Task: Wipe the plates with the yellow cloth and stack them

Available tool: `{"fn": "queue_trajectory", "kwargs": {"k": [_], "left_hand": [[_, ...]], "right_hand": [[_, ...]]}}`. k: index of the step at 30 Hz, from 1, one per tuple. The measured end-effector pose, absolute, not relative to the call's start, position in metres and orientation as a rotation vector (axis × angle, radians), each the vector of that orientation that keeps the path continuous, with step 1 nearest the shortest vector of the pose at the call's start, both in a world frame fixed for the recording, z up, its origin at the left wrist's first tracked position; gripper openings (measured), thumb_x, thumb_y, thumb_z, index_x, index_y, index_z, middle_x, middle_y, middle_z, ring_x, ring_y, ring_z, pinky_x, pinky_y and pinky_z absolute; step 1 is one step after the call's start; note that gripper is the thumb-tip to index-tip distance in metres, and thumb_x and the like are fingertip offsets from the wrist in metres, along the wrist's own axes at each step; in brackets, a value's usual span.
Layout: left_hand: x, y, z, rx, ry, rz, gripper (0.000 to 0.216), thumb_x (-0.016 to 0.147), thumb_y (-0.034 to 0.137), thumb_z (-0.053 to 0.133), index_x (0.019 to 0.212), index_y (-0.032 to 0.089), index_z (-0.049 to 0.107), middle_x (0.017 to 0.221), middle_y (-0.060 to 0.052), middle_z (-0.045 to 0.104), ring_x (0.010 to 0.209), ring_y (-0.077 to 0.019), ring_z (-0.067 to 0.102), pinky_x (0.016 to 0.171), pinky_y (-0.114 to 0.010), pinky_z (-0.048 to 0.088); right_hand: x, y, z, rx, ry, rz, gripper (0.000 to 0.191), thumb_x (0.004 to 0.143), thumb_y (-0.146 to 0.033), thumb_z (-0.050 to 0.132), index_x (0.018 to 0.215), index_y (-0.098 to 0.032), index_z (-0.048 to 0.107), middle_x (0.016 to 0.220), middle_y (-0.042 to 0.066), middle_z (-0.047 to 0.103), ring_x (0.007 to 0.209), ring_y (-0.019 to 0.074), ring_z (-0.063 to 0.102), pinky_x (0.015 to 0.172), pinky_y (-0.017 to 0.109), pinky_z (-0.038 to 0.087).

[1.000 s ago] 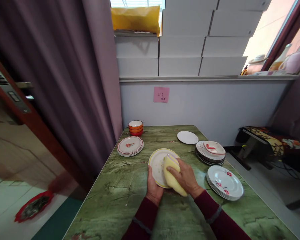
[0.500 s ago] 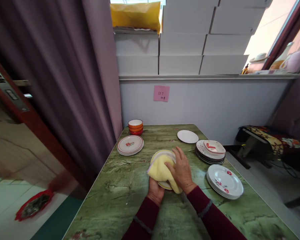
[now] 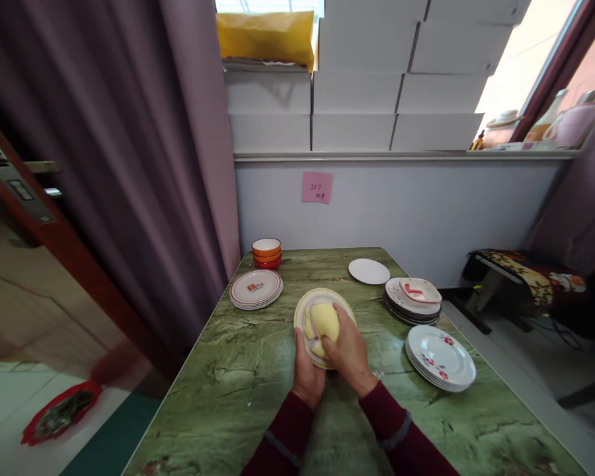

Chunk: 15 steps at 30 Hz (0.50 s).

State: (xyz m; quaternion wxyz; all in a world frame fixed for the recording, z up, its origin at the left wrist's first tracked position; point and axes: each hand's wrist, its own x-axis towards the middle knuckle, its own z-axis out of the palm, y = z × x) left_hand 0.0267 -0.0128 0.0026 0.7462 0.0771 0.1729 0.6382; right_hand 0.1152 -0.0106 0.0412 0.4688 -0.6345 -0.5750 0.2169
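Note:
A white plate with a yellow rim [image 3: 348, 311] is held tilted above the middle of the table. My left hand [image 3: 308, 373] grips its lower left edge, the thumb on top and the other fingers hidden beneath. A bunched yellow cloth [image 3: 326, 320] lies against the plate's face, and my right hand [image 3: 350, 350] is closed on it. To the left sits a stack of red-rimmed plates [image 3: 256, 289]. On the right is a stack of white plates with red flowers [image 3: 441, 357].
The green wood-patterned table [image 3: 218, 396] carries orange and red bowls [image 3: 266, 253] at the back left. A single white plate [image 3: 369, 271] lies at the back right, near dark-edged plates [image 3: 394, 304] topped by a squarish dish [image 3: 420, 291]. Beyond stands a wall with a pink note [image 3: 317, 187].
My right hand has bunched the cloth inward onto the plate's middle, so more of the yellow rim shows. My left thumb now rests on the plate's edge. The view has shifted slightly.

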Motion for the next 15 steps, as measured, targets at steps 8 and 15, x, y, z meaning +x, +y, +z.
{"fn": "queue_trajectory", "kwargs": {"k": [8,15], "left_hand": [[0.019,-0.001,-0.007,0.130,0.381,1.427,0.059,0.098,0.056,0.040,0.138,0.017,0.058,0.139,-0.013,0.061,0.140,-0.0278,0.045,0.118,-0.045,0.032],[0.021,-0.006,-0.002,0.105,0.384,1.383,0.056,0.099,0.053,0.040,0.139,0.018,0.057,0.133,-0.011,0.067,0.139,-0.0265,0.047,0.118,-0.046,0.032]], "right_hand": [[0.163,0.004,0.076,-0.902,-0.906,1.267,0.053,0.075,-0.050,0.063,0.119,-0.020,0.059,0.099,0.007,0.072,0.084,0.0243,0.068,0.075,0.037,0.055],[0.153,-0.004,0.071,-1.483,-1.515,0.807,0.039,0.059,-0.023,0.066,0.097,-0.020,0.072,0.088,0.005,0.072,0.083,0.0246,0.063,0.079,0.035,0.047]]}}
